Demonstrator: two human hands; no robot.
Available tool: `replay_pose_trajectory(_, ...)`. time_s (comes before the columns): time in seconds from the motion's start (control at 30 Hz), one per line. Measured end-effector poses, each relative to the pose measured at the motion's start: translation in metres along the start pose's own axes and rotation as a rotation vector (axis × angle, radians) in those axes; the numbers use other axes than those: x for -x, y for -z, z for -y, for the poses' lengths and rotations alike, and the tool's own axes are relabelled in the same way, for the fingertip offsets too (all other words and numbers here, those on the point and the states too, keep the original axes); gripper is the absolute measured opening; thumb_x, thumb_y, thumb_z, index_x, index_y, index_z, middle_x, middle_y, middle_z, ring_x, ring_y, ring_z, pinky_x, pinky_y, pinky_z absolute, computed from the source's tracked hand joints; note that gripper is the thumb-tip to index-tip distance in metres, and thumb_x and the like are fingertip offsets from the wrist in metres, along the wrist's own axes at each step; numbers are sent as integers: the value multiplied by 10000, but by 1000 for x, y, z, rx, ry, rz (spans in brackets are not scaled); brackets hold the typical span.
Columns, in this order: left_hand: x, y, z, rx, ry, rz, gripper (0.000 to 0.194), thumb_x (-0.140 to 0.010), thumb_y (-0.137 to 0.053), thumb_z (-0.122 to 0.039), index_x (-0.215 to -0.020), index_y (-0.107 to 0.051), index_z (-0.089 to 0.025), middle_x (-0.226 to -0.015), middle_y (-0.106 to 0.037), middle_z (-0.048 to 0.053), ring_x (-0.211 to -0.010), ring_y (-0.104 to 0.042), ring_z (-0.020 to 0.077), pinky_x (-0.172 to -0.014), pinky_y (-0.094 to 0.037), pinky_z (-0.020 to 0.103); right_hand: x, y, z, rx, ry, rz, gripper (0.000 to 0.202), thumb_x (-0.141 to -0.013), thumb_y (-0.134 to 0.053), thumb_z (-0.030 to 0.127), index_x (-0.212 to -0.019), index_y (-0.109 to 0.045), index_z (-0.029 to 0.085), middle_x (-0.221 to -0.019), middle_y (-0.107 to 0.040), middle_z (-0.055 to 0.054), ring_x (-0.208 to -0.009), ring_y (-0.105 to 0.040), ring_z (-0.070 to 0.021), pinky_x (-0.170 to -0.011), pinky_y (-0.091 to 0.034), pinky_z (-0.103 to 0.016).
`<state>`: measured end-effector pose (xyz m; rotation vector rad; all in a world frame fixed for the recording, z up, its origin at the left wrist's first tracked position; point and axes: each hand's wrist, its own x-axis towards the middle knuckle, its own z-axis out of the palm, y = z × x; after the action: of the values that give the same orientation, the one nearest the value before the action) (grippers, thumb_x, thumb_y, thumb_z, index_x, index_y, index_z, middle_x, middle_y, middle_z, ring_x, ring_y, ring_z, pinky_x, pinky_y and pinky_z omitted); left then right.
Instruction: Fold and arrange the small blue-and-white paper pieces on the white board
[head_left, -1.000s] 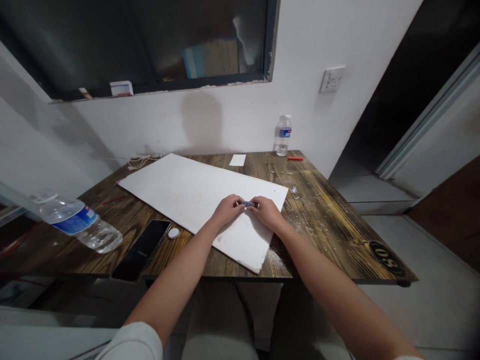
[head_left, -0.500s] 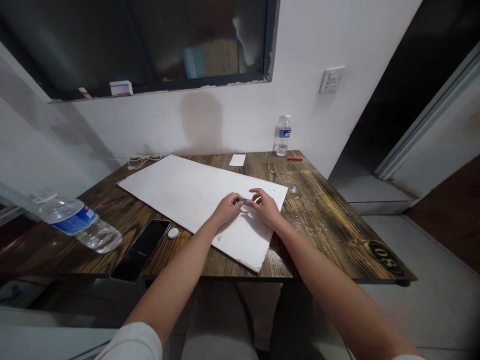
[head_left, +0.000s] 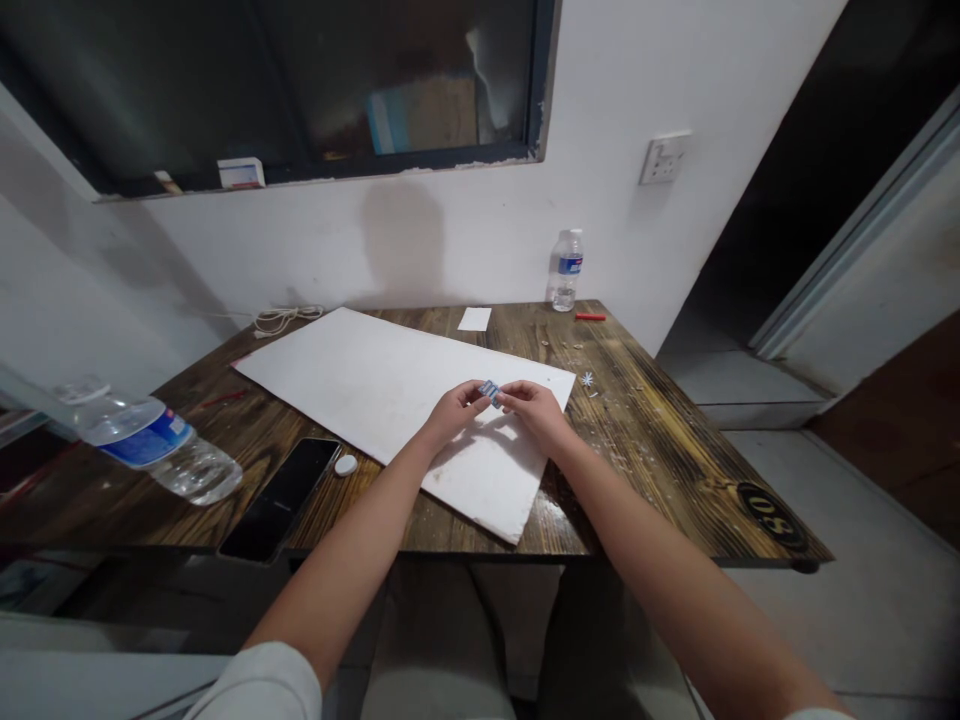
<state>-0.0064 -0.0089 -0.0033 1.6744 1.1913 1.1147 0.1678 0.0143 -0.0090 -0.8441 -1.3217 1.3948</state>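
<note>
Over the white board (head_left: 360,370), both hands (head_left: 451,412) (head_left: 538,410) pinch a bluish piece (head_left: 490,391) between them.

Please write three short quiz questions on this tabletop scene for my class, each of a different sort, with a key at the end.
1. Multiple choice: Which thing lies nearest the black phone?
A) the slip of paper
B) the round white cap
C) the wall socket

2. True or false: The left hand and right hand both touch the small patterned piece over the white board.

3. Fill in the colour: The thin stick-like item on the table, just right of the bottle by the wall as the camera sees it, is ____.

Key: 1. B; 2. True; 3. red.
</note>
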Motion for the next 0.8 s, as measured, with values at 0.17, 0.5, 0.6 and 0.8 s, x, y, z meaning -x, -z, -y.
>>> replay_pose_trajectory(0.17,4,-5,-6,82,37,51,461,-861,-607,-473,-1211,-660,-178,-1238,-668,117,-1175,-571,253,-987,-432,371,1,-3,2,-56,-30,18,447,-508,-858,504,-709,-615,187,-729,-684,-21,-626,-572,-130,-661,-490,-296)
replay_pose_trajectory(0.5,5,-4,-8,64,88,-52,348,-863,-585,-437,-1069,-713,-188,-1076,-713,87,-895,-618,187,-757,-473,298,0,-4,-7,72,-38,18,419,-550,-822,526,-639,-587,190,-603,-605,14,-605,-555,-132,-607,-416,-258)
replay_pose_trajectory(0.6,3,-3,-8,60,130,-101,359,-833,-614,-448,-1023,-722,-163,-986,-726,85,-836,-611,183,-713,-469,294,0,-3,-5,91,-29,4,426,-564,-809,543,-684,-609,186,-608,-589,22,-560,-511,-114,-561,-387,-247)
replay_pose_trajectory(0.8,3,-2,-8,55,136,-83,353,-802,-647,-472,-880,-731,-138,-870,-717,80,-783,-598,175,-701,-459,299,-1,-2,-2,46,27,2,412,-599,-801,527,-747,-630,183,-696,-652,-8,-615,-534,-124,-594,-416,-256)
